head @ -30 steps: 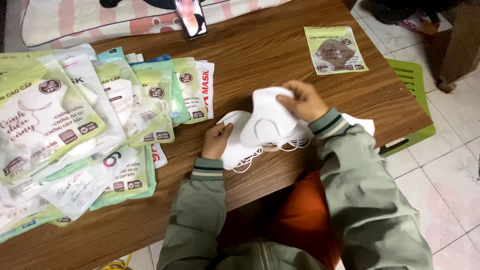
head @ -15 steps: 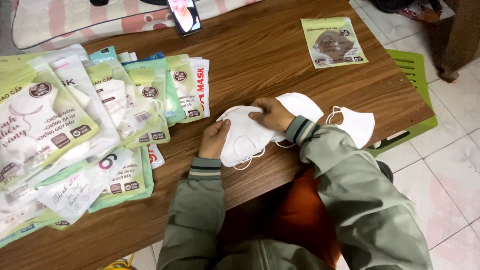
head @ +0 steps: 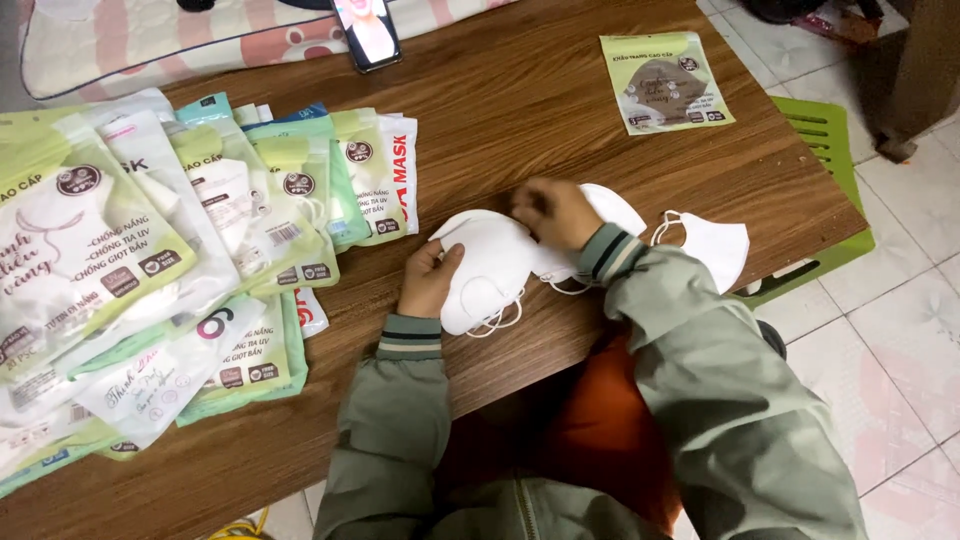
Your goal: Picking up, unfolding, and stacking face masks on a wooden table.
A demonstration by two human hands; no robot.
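Observation:
A small stack of white face masks (head: 490,265) lies on the brown wooden table (head: 560,110) near its front edge. My left hand (head: 428,280) holds the stack's left edge, thumb on top. My right hand (head: 555,212) presses down on the top of the stack, fingers curled over it. Another white mask (head: 620,208) lies under my right wrist, and a single white mask (head: 715,247) with ear loops rests to the right, close to the table edge.
Many packaged masks in green and white bags (head: 150,250) cover the table's left side. One green packet (head: 666,82) lies at the far right. A phone (head: 367,30) sits at the far edge by a striped cushion (head: 160,40). A green stool (head: 830,140) stands beside the table.
My right hand brought a lifted white mask down and left onto the stack, then pressed on it. My left hand stayed at the stack's left edge.

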